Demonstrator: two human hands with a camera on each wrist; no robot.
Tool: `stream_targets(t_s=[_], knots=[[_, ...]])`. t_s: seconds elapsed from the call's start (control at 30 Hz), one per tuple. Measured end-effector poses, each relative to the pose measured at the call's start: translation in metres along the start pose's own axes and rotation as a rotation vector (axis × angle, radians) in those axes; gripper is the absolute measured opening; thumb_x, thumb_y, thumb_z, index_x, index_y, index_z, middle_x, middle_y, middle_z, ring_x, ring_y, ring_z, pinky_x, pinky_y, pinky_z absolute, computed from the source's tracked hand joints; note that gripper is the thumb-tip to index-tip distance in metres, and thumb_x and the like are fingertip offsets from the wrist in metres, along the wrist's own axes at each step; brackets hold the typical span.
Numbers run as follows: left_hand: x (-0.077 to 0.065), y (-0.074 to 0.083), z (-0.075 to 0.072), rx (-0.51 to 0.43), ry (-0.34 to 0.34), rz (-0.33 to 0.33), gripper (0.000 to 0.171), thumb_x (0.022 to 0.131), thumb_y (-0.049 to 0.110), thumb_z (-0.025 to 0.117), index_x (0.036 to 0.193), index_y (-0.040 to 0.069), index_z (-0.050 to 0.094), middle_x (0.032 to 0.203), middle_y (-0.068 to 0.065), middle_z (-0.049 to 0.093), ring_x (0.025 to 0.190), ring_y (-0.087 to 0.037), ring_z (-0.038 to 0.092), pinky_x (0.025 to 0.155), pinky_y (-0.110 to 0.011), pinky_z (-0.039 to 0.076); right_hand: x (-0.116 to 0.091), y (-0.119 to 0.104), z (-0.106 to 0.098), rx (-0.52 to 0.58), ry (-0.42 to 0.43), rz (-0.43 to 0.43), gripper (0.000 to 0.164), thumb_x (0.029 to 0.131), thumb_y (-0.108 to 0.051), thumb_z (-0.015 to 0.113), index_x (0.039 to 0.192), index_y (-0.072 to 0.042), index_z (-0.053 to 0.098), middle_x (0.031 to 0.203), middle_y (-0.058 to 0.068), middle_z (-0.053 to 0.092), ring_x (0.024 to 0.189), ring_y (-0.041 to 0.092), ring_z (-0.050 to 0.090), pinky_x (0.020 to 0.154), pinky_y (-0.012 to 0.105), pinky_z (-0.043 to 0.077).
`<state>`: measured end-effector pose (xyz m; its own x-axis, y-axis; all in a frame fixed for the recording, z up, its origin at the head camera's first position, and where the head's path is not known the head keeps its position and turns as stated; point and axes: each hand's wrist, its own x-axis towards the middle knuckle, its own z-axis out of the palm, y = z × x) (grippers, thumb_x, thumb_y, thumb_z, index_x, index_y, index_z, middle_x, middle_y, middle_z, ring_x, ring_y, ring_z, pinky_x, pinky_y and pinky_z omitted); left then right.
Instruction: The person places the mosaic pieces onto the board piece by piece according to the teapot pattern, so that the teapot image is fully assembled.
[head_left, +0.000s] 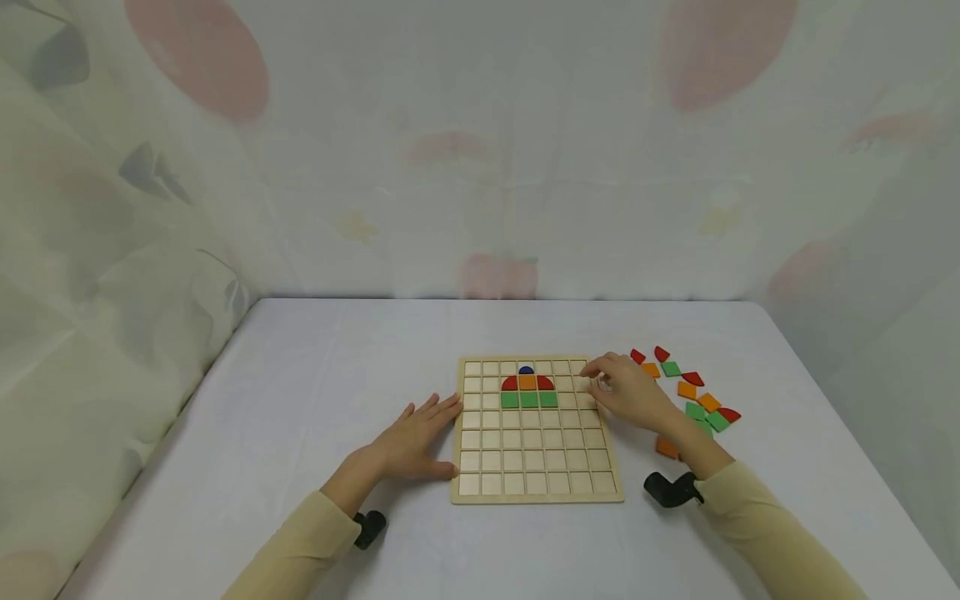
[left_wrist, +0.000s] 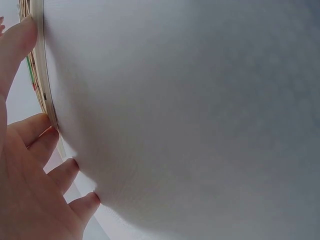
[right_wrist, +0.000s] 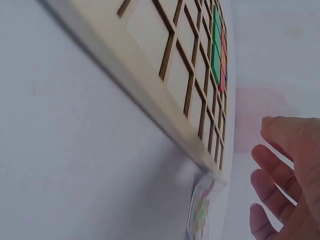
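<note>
Wooden grid board (head_left: 532,438) on surface (head_left: 352,358), touched by spread left grip (head_left: 414,443), overhung by right grip (head_left: 632,392), cannot tell if pinching, with risk of scattered loose tiles (head_left: 708,402) from dragging right sleeve (head_left: 768,525).

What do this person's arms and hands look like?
The left sleeve and right sleeve are plain pale beige. Near the cuffs show a left black gadget and a right black gadget, both rounded. The left hand and right hand wear no gloves.
</note>
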<state>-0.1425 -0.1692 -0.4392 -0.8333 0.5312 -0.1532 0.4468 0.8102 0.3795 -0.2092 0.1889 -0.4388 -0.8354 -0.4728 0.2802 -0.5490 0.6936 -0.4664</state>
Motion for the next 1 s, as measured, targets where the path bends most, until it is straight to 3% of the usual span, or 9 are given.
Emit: stream_targets(t_s=[0.37,0.7,1.0], knots=[[-0.001,0.0,0.001,-0.008,-0.002,-0.01,0.09,0.075,0.045,0.071,0.146,0.011,0.027,0.153,-0.003,0.02,0.14,-0.033,0.016,0.107,-0.06,0.015,-0.016,0.027,-0.026,0.001,0.068,0.008,0.02,0.08,-0.004,0.068,0.1,-0.001,0.065,0.093,0.012,0.063,0.079,0.025,0.058,0.067,0.039,0.05],[-0.002,0.002,-0.001,-0.005,-0.007,-0.022,0.09,0.075,0.044,0.072,0.145,0.009,0.027,0.153,-0.004,0.021,0.14,-0.034,0.017,0.107,-0.06,0.015,-0.031,0.052,-0.041,-0.057,-0.022,0.205,0.024,0.083,-0.008,0.065,0.106,-0.001,0.063,0.096,0.012,0.062,0.089,0.03,0.057,0.077,0.047,0.05],[-0.003,0.002,-0.001,-0.019,-0.005,-0.012,0.09,0.075,0.043,0.072,0.145,0.008,0.027,0.153,-0.005,0.021,0.139,-0.035,0.017,0.106,-0.061,0.015,-0.038,0.065,-0.039,-0.081,-0.039,0.207,0.021,0.082,-0.006,0.063,0.103,0.0,0.065,0.092,0.013,0.061,0.082,0.027,0.055,0.071,0.042,0.05]])
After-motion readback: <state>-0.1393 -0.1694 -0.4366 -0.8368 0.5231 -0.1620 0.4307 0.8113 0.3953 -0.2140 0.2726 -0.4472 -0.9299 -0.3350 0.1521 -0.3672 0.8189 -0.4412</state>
